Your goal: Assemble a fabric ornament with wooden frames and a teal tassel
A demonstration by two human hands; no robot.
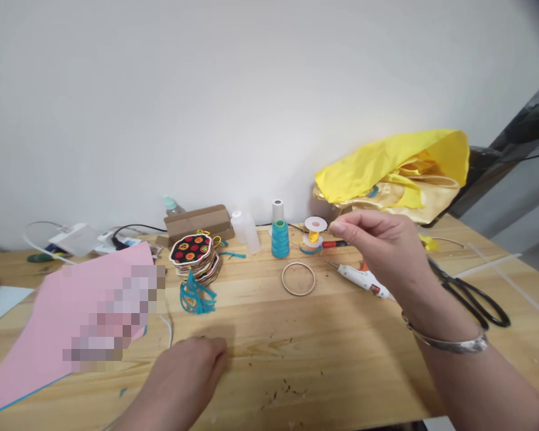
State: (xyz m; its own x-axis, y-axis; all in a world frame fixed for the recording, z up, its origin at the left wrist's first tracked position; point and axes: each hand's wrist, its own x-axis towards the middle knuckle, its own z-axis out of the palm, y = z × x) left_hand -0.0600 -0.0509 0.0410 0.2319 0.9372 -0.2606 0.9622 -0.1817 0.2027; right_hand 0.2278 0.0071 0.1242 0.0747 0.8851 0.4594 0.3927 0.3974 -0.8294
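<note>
My right hand (379,242) is raised above the wooden table (323,347), its thumb and fingers pinched together near a small spool of yellow thread (315,229); what they pinch is too thin to make out. A silver bangle (449,341) is on that wrist. My left hand (184,374) rests knuckles-up on the table near the front, fingers curled under. Between the hands lie a thin metal ring (299,278) and a white glue gun (363,279).
A stack of patterned fabric patches (195,257) with teal cord (196,297), a teal thread cone (279,238), plastic bottles (246,230) and a cardboard box (197,222) stand at the back. Pink paper (49,323) lies left, black scissors (471,296) right, yellow cloth (399,167) behind.
</note>
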